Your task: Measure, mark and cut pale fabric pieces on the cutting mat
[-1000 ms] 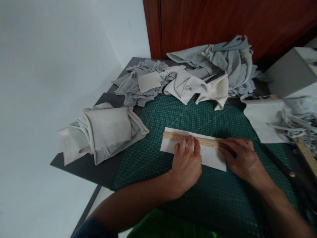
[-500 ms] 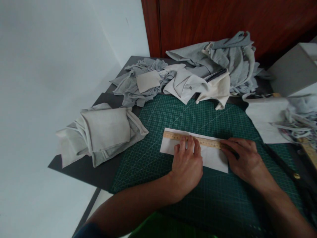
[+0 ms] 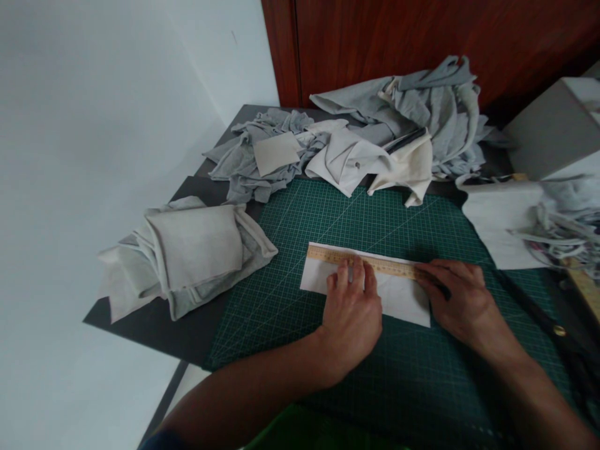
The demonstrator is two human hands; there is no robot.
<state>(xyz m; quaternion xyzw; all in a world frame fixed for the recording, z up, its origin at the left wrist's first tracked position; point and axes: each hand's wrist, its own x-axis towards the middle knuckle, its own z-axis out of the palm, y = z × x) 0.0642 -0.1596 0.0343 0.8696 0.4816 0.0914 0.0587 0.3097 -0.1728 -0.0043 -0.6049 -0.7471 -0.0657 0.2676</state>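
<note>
A wooden ruler [image 3: 389, 267] lies along the upper part of a white cloth strip [image 3: 403, 303], which rests flat on a green cutting mat [image 3: 290, 325]. My left hand [image 3: 354, 312] presses its spread fingertips on the ruler near its middle, with the palm over the cloth. My right hand [image 3: 462, 300] has its thumb and forefinger closed around the ruler's right end. A small dark shape shows under that hand; whether it is an object or shadow I cannot make out. The ruler's right tip is hidden by the fingers.
Folded pale cloths [image 3: 197, 250] lie on the left of the dark table [image 3: 140, 328]. Grey fabric scraps [image 3: 434, 119] are heaped at the back. Black scissors [image 3: 557, 330] lie at the right, near white cloth [image 3: 506, 225] and tangled cords [image 3: 569, 240]. A white box [image 3: 548, 131] stands behind.
The view has shifted slightly. Both hands keep nearly the same places on the ruler, and the cloth strip stays put on the mat.
</note>
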